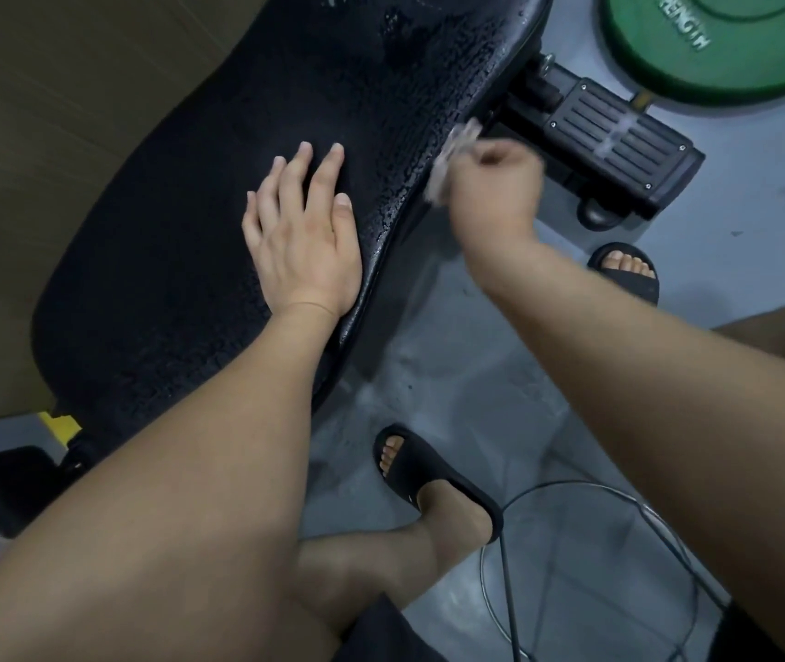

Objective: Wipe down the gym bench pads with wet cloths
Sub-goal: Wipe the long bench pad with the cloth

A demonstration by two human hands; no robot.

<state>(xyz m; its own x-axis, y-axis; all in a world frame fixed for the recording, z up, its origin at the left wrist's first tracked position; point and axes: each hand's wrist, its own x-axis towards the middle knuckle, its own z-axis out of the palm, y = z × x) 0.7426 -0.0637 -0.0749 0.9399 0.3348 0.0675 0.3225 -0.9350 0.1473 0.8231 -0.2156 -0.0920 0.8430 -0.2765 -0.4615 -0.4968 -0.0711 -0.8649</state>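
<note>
A black gym bench pad [218, 198] runs from lower left to the top centre, its surface beaded with water near the right edge and top. My left hand [302, 236] lies flat on the pad with straight fingers. My right hand [495, 183] grips a small pale cloth [452, 157], blurred by motion, against the pad's right side edge.
A black ribbed bench foot plate [619, 145] sits on the grey floor to the right of the pad. A green weight plate [725, 45] lies at top right. My feet in black slides [428, 475] stand below the pad. A thin wire ring [586, 489] lies at bottom right.
</note>
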